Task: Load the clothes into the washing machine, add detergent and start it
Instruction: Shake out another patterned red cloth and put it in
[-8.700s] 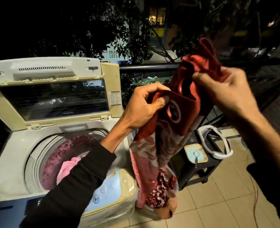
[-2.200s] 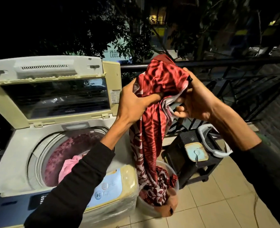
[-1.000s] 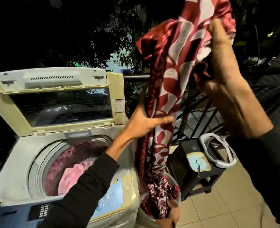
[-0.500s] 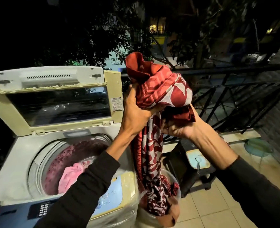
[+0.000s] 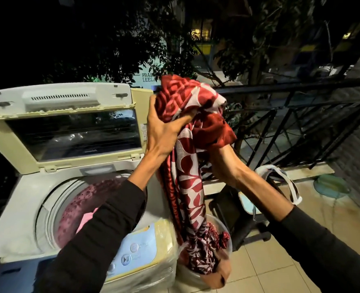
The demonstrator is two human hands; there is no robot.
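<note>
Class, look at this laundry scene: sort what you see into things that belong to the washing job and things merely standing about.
Belongs to the job:
left hand and right hand, both gripping the red patterned cloth
washing machine, lid up
pink garment in the drum
tub of clothes

Standing about:
black stool
white strap
railing
green basin

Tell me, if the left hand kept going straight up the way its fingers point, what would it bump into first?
The left hand already grips the red patterned cloth, so that comes first. Beyond it, probably only dark trees, though depth is unclear.
</note>
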